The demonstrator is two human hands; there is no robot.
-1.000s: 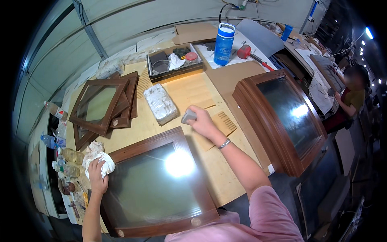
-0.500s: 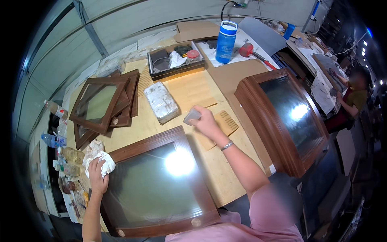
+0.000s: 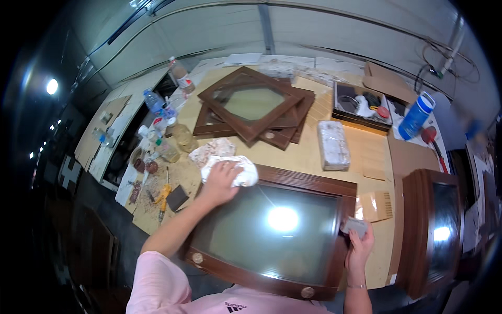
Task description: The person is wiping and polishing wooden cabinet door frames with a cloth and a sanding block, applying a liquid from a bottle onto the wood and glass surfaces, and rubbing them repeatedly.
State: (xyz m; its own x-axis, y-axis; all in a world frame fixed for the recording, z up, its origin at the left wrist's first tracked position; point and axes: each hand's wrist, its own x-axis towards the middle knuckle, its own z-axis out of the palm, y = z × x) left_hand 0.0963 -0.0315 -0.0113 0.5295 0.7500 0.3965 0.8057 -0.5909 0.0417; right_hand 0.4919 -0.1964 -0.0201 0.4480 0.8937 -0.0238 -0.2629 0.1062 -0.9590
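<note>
Bench [image 3: 298,157]: cloth [image 3: 248,171] under L fingers [image 3: 225,170], block [image 3: 355,226] btwn R fingers [image 3: 369,232]

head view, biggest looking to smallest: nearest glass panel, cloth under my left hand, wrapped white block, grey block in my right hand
1. Glass panel
2. Wrapped white block and cloth, unranked: close in size, left hand covering some cloth
3. Grey block

Looks like a woodworking shop tbh: glazed wooden frame [image 3: 269,238] up front, frame stack [image 3: 250,103] behind, bottles [image 3: 183,138] and tools [image 3: 166,196] cluttering the bench [image 3: 303,157].
</note>
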